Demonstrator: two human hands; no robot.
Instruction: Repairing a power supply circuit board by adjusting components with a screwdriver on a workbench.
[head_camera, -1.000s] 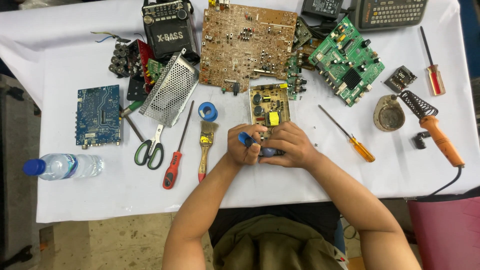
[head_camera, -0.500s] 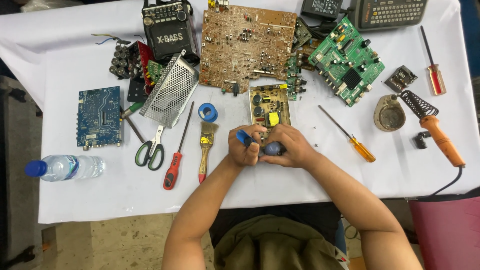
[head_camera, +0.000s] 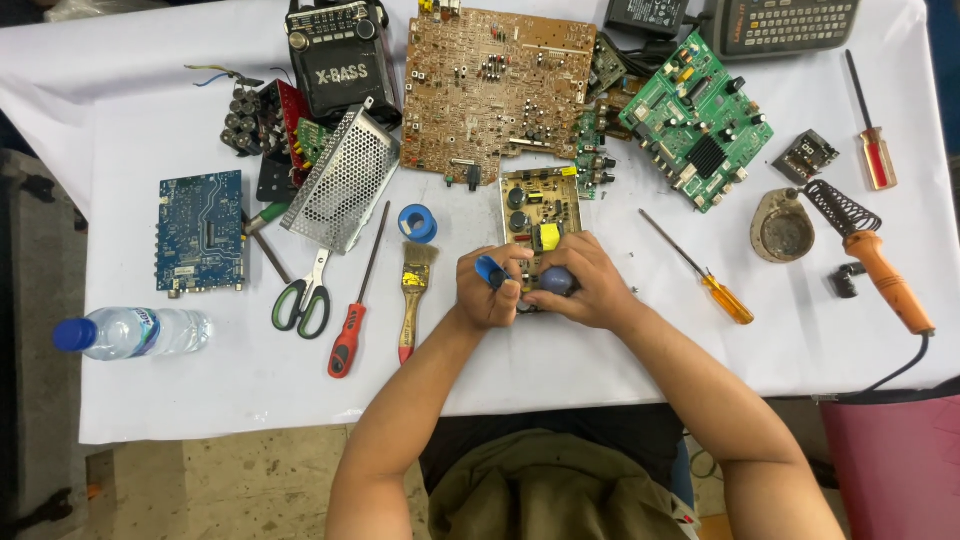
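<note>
Under both hands (head_camera: 540, 285) lies the small circuit board (head_camera: 540, 215), touching them.

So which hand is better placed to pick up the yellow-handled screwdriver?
Probably the right hand: the screwdriver lies just to its right, while the left hand sits across the small board.

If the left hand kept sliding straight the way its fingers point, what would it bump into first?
The left hand points up and slightly right, toward the small tan power-supply circuit board that it already touches. Past that lies the large brown circuit board. Height above the table is hard to judge.
</note>
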